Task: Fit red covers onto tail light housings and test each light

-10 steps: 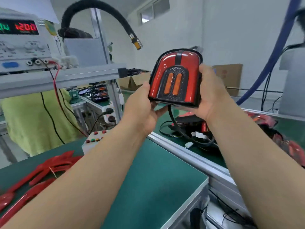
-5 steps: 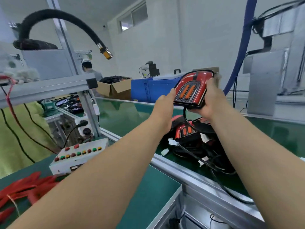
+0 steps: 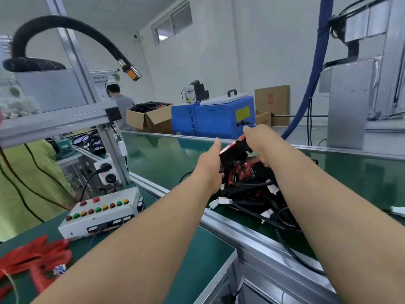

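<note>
I hold a tail light [image 3: 234, 151] between both hands, tipped almost flat, just above a pile of lights [image 3: 247, 174] and black cables lying by the near edge of the conveyor [image 3: 166, 154]. My left hand [image 3: 209, 166] grips its left side, thumb up along the edge. My right hand [image 3: 259, 143] curls round its right side. On the bench [image 3: 197, 255], a button box [image 3: 100, 213] sits at the far edge and loose red covers [image 3: 41, 251] lie at the front left.

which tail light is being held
The tilted tail light gripped between left hand and right hand; the others lie in the cable pile below.
</note>
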